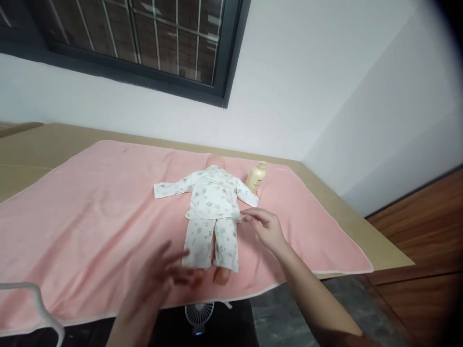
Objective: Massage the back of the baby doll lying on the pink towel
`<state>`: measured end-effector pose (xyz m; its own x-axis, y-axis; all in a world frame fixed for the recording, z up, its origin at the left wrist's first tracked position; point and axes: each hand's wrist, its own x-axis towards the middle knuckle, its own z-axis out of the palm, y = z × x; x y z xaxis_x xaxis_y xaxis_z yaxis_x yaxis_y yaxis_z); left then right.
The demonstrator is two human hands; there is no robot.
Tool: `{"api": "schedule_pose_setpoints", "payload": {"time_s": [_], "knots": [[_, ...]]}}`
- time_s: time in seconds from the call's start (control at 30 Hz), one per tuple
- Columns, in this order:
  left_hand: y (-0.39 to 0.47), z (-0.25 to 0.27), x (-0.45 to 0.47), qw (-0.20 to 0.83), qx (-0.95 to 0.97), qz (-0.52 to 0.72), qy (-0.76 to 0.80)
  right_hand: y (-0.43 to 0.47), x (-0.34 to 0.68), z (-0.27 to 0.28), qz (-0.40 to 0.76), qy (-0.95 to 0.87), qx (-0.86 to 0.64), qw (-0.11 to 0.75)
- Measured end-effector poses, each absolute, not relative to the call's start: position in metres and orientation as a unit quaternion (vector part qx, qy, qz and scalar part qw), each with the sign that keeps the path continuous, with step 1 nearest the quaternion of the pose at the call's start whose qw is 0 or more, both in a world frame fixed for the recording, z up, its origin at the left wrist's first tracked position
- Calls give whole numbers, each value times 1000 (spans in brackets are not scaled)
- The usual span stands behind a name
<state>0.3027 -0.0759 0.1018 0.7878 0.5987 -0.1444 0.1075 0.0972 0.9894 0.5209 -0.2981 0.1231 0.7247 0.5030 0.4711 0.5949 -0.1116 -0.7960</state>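
Draping table (361, 233): creased pink blanket (119, 193); smooth white wall (289, 72) far; left hand (157, 271) spread, released; right hand (266, 228) at shirt (213, 196), grip unclear

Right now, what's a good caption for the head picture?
Two hands near a pajama-clad baby doll on a pink blanket.

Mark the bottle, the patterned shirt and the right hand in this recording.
Bottle (255, 179), head view: on its body, below the top.
Patterned shirt (213, 193), head view: middle of its torso.
Right hand (268, 229), head view: its middle, behind the fingers.
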Motion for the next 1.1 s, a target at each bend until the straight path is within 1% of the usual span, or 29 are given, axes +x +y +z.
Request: {"api": "schedule_pose_setpoints", "payload": {"time_s": [0.03, 0.1, 0.17, 0.2, 0.3, 0.37, 0.43, 0.5, 0.53, 0.63, 0.7, 0.73, 0.77, 0.83, 0.9, 0.97, 1.03, 1.1], "knots": [[-76, 118, 309, 703, 623, 222, 261, -293, 534, 124, -39, -334, -744, 577], [-74, 154, 330, 747, 485, 373, 260, -284, 559, 129, -50, -271, -735, 619], [-72, 191, 361, 757, 413, 445, 240, -276, 580, 141, -76, -226, -721, 651], [-72, 208, 378, 765, 390, 456, 233, -272, 589, 149, -94, -213, -710, 665], [-76, 243, 430, 816, 365, 401, 202, -266, 607, 182, -172, -201, -659, 704], [-81, 255, 460, 829, 381, 375, 162, -268, 610, 210, -244, -208, -611, 724], [-86, 259, 484, 829, 408, 357, 136, -277, 603, 243, -324, -237, -560, 725], [-89, 258, 507, 835, 429, 324, 116, -292, 585, 279, -387, -301, -515, 703], [-90, 257, 518, 845, 431, 297, 110, -300, 574, 298, -397, -351, -499, 686], [-90, 248, 556, 895, 394, 172, 122, -317, 555, 347, -368, -504, -468, 626], [-90, 239, 584, 921, 356, 72, 143, -311, 571, 360, -394, -501, -474, 608], [-91, 234, 598, 929, 338, 31, 149, -304, 588, 357, -435, -466, -485, 599], [-93, 229, 610, 935, 322, 0, 149, -294, 609, 347, -422, -403, -562, 586], [-100, 219, 632, 944, 293, -37, 147, -272, 657, 309, -338, -248, -744, 520], [-109, 212, 649, 950, 268, -55, 149, -255, 695, 258, -220, -224, -853, 416], [-118, 208, 660, 954, 250, -68, 152, -244, 716, 210, -170, -219, -905, 322], [-124, 204, 669, 957, 239, -78, 148, -238, 720, 177, -181, -232, -922, 250], [-128, 201, 673, 958, 236, -84, 142, -235, 716, 160, -204, -233, -925, 220]]}}
